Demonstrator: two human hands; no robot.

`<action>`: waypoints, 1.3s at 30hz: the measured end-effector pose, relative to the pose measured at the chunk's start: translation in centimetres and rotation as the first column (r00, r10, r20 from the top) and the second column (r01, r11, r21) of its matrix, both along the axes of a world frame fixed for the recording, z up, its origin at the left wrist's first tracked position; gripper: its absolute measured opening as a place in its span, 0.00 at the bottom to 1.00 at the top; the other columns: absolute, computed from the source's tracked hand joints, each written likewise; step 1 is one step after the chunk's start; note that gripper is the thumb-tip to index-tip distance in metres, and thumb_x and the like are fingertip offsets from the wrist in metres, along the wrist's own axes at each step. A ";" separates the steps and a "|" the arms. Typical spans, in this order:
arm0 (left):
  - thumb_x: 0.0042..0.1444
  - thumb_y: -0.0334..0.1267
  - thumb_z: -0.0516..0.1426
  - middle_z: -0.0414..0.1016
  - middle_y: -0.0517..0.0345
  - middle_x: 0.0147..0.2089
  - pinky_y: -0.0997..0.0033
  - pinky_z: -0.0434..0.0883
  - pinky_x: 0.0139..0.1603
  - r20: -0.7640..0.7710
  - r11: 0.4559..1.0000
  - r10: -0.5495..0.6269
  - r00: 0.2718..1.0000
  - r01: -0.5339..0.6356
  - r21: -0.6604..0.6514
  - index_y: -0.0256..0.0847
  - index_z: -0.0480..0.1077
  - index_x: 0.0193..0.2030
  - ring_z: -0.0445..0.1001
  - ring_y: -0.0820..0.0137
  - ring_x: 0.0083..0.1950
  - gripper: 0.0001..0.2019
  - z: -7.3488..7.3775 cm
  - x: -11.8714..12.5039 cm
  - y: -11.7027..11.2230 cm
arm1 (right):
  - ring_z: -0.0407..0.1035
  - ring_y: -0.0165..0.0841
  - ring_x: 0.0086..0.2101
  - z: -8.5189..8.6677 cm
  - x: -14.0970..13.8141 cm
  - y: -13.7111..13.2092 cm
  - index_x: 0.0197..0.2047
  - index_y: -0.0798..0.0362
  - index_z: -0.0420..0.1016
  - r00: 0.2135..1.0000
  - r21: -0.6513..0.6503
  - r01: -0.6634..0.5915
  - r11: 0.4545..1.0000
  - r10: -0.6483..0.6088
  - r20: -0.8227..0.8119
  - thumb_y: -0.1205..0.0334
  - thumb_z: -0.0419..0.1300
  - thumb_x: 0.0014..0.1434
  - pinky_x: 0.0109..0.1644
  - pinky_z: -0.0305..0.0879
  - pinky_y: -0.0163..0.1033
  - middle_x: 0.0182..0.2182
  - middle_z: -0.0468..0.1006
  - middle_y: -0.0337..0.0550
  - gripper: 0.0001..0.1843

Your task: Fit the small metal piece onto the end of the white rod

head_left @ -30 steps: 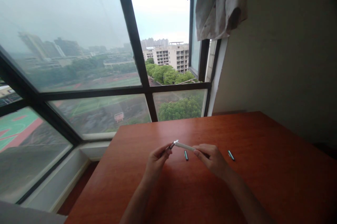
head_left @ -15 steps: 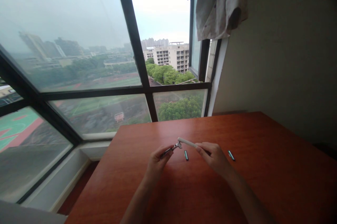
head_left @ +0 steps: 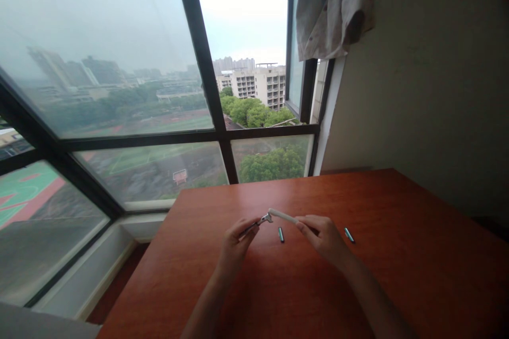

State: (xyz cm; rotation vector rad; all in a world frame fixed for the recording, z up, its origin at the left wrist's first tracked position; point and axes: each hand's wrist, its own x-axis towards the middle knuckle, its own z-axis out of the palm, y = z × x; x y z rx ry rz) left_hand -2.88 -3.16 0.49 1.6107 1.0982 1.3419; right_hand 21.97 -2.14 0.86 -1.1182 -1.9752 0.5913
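My left hand (head_left: 234,241) pinches a thin dark pen part with a silvery tip (head_left: 260,221), pointing up and to the right. My right hand (head_left: 324,238) pinches a white pen barrel (head_left: 283,216), its open end close to that silvery tip. Both hands hover just above a reddish-brown wooden table (head_left: 397,264). A small teal pen piece (head_left: 281,234) lies on the table between my hands. A second teal piece (head_left: 349,235) lies just right of my right hand.
A large dark-framed window (head_left: 199,63) rises behind the table's far and left edges. A pale cloth (head_left: 334,5) hangs from the open window sash at the upper right. A plain wall (head_left: 429,89) borders the table on the right.
The dark part and the white barrel have come apart: the left hand drew its piece slightly down and left, and the right hand lifted the barrel a little.
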 end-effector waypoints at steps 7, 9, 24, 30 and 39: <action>0.57 0.36 0.59 0.78 0.51 0.41 0.70 0.70 0.45 -0.016 1.000 0.003 1.000 -0.003 0.023 0.41 0.78 0.45 0.74 0.64 0.44 0.11 -0.3 0.0 0.0 | 0.71 0.34 0.30 0.0 0.1 0.0 0.40 0.52 0.79 1.000 0.008 0.012 1.000 -0.012 0.004 0.57 0.52 0.64 0.34 0.61 0.35 0.30 0.79 0.44 0.15; 0.56 0.36 0.59 0.78 0.51 0.41 0.70 0.70 0.44 -0.013 1.000 0.013 1.000 -0.013 0.025 0.41 0.78 0.45 0.75 0.64 0.44 0.11 -0.4 0.0 0.0 | 0.71 0.33 0.30 0.0 0.1 0.0 0.40 0.52 0.79 1.000 0.006 0.010 1.000 -0.010 0.008 0.57 0.52 0.64 0.33 0.60 0.35 0.30 0.79 0.43 0.15; 0.55 0.37 0.60 0.78 0.50 0.41 0.68 0.71 0.44 -0.059 0.999 0.041 0.997 -0.040 0.022 0.42 0.78 0.44 0.75 0.62 0.43 0.11 -0.6 -0.2 0.2 | 0.72 0.34 0.30 0.0 0.0 0.0 0.40 0.51 0.80 0.998 0.021 0.032 0.999 -0.033 0.046 0.56 0.52 0.64 0.34 0.62 0.35 0.31 0.80 0.44 0.16; 0.56 0.37 0.59 0.78 0.50 0.41 0.68 0.70 0.45 -0.058 1.000 0.014 0.998 -0.012 0.027 0.42 0.78 0.45 0.75 0.63 0.44 0.11 -0.4 -0.2 0.1 | 0.73 0.35 0.32 0.0 0.1 0.0 0.40 0.52 0.80 0.999 0.012 0.024 1.000 -0.024 0.032 0.57 0.52 0.64 0.36 0.63 0.35 0.33 0.81 0.45 0.15; 0.56 0.38 0.60 0.79 0.49 0.42 0.67 0.71 0.46 -0.053 1.000 0.016 0.998 -0.015 0.027 0.42 0.78 0.45 0.75 0.62 0.44 0.12 -0.2 0.0 0.0 | 0.73 0.36 0.31 0.0 0.1 0.1 0.40 0.52 0.80 0.999 0.003 0.033 0.999 -0.033 0.031 0.54 0.51 0.64 0.35 0.64 0.36 0.32 0.81 0.46 0.18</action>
